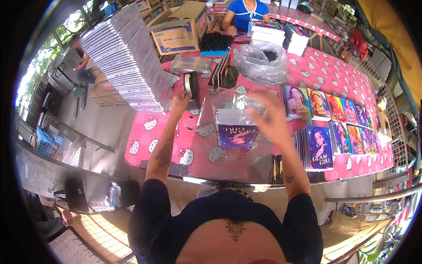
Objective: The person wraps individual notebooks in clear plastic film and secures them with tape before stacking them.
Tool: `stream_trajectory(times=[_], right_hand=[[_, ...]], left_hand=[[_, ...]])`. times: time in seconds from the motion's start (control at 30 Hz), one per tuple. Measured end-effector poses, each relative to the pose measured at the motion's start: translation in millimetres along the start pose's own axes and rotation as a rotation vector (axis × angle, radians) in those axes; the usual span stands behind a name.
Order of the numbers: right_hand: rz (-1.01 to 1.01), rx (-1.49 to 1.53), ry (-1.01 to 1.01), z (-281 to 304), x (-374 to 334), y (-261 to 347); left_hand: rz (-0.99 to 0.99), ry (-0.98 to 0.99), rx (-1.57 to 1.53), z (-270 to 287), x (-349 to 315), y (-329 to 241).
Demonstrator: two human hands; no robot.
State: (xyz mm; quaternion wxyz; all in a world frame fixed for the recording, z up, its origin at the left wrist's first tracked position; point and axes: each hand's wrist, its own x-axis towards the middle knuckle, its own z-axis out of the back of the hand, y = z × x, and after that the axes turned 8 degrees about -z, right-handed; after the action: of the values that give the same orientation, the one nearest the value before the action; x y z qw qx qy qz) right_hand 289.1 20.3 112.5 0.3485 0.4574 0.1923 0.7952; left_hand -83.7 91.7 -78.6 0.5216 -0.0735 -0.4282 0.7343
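My left hand [180, 104] is at the near end of a black tape dispenser [193, 94] holding a roll of tape [188, 84]. Its fingers are closed together, and whatever is between them is too small to make out. My right hand [270, 118], blurred, hovers with fingers apart over the right side of a clear plastic bag [226, 102]. Inside or under that plastic is a stack of purple-covered notebooks [237, 136], lying upside down to me. Clear plastic sheeting [198, 152] spreads over the table around it.
On the pink patterned table [316, 72], a tall notebook stack [125, 61] rises at left. Colourful notebooks [320, 147] stand in rows at right. Behind are a cardboard box [178, 35], black brush [215, 42] and crumpled plastic bag [261, 66]. A person [248, 13] sits opposite.
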Motion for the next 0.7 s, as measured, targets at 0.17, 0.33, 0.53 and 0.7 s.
stream_trajectory(times=[0.17,0.33,0.53,0.7], right_hand=[[0.056,-0.379,0.249,-54.4,12.8,2.0],[-0.084,-0.383,0.342,-64.5,13.6,3.6],[-0.059,-0.339,0.223,-69.8,23.0,4.0],[-0.103,-0.34,0.357,-73.4,23.4,10.1]], left_hand=[[0.574,0.11,-0.626,-25.9,37.9,46.5],[0.675,0.176,-0.823,-30.7,29.5,7.3],[0.379,-0.203,-1.043,-70.8,-14.1,28.0],[0.161,0.12,0.022,-37.0,-23.4,71.2]])
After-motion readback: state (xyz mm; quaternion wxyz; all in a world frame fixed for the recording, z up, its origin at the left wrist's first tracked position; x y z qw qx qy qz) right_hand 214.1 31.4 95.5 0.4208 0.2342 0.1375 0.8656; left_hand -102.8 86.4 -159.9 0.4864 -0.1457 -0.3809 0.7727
